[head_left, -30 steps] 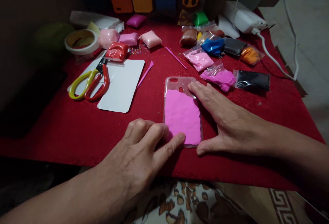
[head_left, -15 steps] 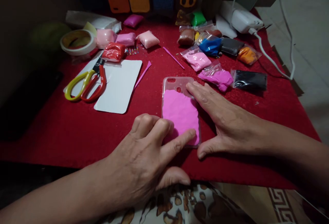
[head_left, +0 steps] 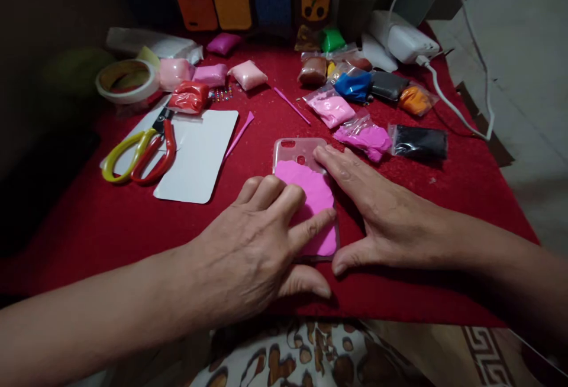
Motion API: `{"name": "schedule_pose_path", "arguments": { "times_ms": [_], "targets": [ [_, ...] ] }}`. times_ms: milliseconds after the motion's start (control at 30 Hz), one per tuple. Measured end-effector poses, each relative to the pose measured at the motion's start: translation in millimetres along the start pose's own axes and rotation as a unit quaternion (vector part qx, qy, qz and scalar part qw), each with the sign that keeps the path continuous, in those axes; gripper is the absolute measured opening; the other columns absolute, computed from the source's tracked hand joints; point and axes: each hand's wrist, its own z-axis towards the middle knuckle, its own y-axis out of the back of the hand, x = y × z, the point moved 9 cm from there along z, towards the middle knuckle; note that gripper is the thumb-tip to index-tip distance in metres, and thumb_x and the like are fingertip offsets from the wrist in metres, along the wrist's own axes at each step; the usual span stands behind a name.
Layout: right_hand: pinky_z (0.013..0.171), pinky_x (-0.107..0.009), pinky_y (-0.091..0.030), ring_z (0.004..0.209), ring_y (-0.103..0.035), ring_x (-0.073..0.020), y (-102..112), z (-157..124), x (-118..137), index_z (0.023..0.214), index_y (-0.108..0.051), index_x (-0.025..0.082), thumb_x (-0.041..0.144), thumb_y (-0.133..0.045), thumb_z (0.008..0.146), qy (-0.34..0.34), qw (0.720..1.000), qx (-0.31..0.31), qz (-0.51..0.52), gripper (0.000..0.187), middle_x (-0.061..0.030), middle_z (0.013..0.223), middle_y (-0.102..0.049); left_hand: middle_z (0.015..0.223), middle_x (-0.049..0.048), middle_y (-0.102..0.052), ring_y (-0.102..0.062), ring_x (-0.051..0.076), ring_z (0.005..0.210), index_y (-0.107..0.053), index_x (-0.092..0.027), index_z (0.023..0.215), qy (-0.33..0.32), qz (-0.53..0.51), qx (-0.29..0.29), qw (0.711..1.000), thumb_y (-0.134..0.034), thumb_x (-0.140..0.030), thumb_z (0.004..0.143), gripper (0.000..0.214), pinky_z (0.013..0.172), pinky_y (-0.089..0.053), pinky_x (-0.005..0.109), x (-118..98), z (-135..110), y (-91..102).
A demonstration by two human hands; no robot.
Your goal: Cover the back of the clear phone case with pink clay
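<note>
**Shifts left hand [head_left: 266, 245] farther up the pink clay sheet [head_left: 317, 189]**

Reaches higher across the clay than half a second ago, toward the cutout end of the phone case [head_left: 290, 150], with the index fingertip now at the clay's right edge. Bends the other left fingers over the clay, tips hidden, and holds the thumb well apart from the index finger, below the case's near end. Cannot tell whether anything is pinched under those curled fingers. Keeps the right hand [head_left: 381, 215] spread along the right side of the case, fingers at its upper right corner, thumb just beside its lower right one. Has the case flat on the red cloth [head_left: 248, 162], clear plastic showing beyond the clay.

Has, left of the case, a white card [head_left: 195, 156] with yellow-and-red scissors [head_left: 170, 149] lying partly over it, plus a pink stick [head_left: 239, 134] beside the card. Shows a tape roll [head_left: 144, 92] and a red packet [head_left: 189, 97] farther off, up and left from the case; a second pink stick [head_left: 291, 106] beyond its top end. Includes, up and right from the case, a bright pink bag [head_left: 366, 138], a black packet [head_left: 420, 142] and a blue packet [head_left: 354, 85].
</note>
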Motion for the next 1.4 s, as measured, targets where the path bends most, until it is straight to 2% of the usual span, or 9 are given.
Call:
{"name": "schedule_pose_path", "arguments": {
  "times_ms": [133, 267, 400, 567, 833, 1000, 1233, 1400],
  "targets": [
    [0.123, -0.053, -0.015, 0.155, -0.005, -0.0311, -1, 0, -1, 0.159, -0.004, 0.007, 0.071, -0.069, 0.074, 0.003, 1.0, -0.002, 0.005, 0.125, -0.0246, 0.166, -0.013, 0.1, 0.0131, -0.058, -0.048, 0.03, 0.09, -0.058, -0.016, 0.136, 0.003, 0.007, -0.001, 1.0, -0.029, -0.072, 0.091, 0.077, 0.08, -0.041, 0.047, 2, 3, -6.1],
    [0.123, -0.054, -0.016, 0.155, -0.005, -0.0311, -2, -1, -2, 0.16, 0.0, 0.011, 0.068, -0.07, 0.076, 0.0, 1.0, 0.002, 0.012, 0.124, -0.023, 0.167, -0.011, 0.1, 0.014, -0.057, -0.046, 0.03, 0.091, -0.058, -0.014, 0.136, -0.011, 0.026, -0.018, 0.999, -0.025, -0.072, 0.092, 0.08, 0.079, -0.039, 0.046, 2, 6, -3.3],
    [0.122, -0.056, -0.017, 0.155, -0.006, -0.0322, -1, -1, -3, 0.16, 0.005, 0.014, 0.069, -0.07, 0.076, -0.008, 1.0, 0.003, 0.019, 0.125, -0.0228, 0.167, -0.011, 0.1, 0.0134, -0.058, -0.045, 0.03, 0.091, -0.059, -0.014, 0.134, -0.026, 0.047, -0.024, 0.998, -0.03, -0.071, 0.092, 0.077, 0.079, -0.038, 0.045, 3, 11, -2.0],
    [0.122, -0.054, -0.019, 0.155, -0.01, -0.0325, 1, 1, -2, 0.16, 0.006, 0.012, 0.066, -0.071, 0.076, -0.005, 1.0, -0.01, 0.024, 0.126, -0.0246, 0.166, -0.015, 0.101, 0.0158, -0.058, -0.046, 0.03, 0.09, -0.059, -0.007, 0.133, -0.036, 0.057, -0.009, 0.998, -0.035, -0.071, 0.09, 0.081, 0.079, -0.039, 0.044, 2, 14, -3.3],
    [0.122, -0.054, -0.019, 0.155, -0.009, -0.0319, 0, 1, -3, 0.16, 0.003, 0.01, 0.067, -0.07, 0.077, -0.015, 1.0, -0.013, 0.015, 0.124, -0.0247, 0.166, -0.014, 0.104, 0.0153, -0.056, -0.045, 0.031, 0.094, -0.056, -0.01, 0.137, -0.018, 0.038, -0.005, 0.999, -0.029, -0.072, 0.091, 0.082, 0.081, -0.04, 0.048, 12, 16, -8.1],
    [0.123, -0.053, -0.019, 0.155, -0.009, -0.0326, 0, 1, -3, 0.159, -0.004, 0.006, 0.065, -0.071, 0.077, -0.021, 1.0, -0.005, 0.013, 0.121, -0.0264, 0.165, -0.014, 0.106, 0.016, -0.055, -0.045, 0.032, 0.097, -0.055, -0.008, 0.137, -0.009, 0.036, -0.03, 0.999, -0.03, -0.073, 0.09, 0.084, 0.083, -0.041, 0.049, 17, 17, -3.3],
    [0.123, -0.053, -0.019, 0.155, -0.009, -0.0309, 0, 0, -2, 0.16, 0.001, 0.011, 0.057, -0.073, 0.08, -0.013, 1.0, -0.009, 0.014, 0.118, -0.0237, 0.166, -0.013, 0.114, 0.0183, -0.054, -0.045, 0.035, 0.104, -0.055, -0.009, 0.138, -0.012, 0.03, -0.024, 0.999, -0.031, -0.074, 0.09, 0.084, 0.086, -0.042, 0.053, 19, 20, -6.2],
    [0.123, -0.052, -0.019, 0.155, -0.009, -0.0303, 1, 0, -1, 0.159, 0.004, 0.009, 0.057, -0.074, 0.078, -0.015, 1.0, -0.015, 0.01, 0.122, -0.0252, 0.166, -0.013, 0.111, 0.0183, -0.055, -0.045, 0.034, 0.102, -0.055, -0.007, 0.136, -0.006, 0.041, -0.037, 0.998, -0.03, -0.073, 0.091, 0.084, 0.087, -0.043, 0.054, 18, 19, -4.1]
  ]
}}
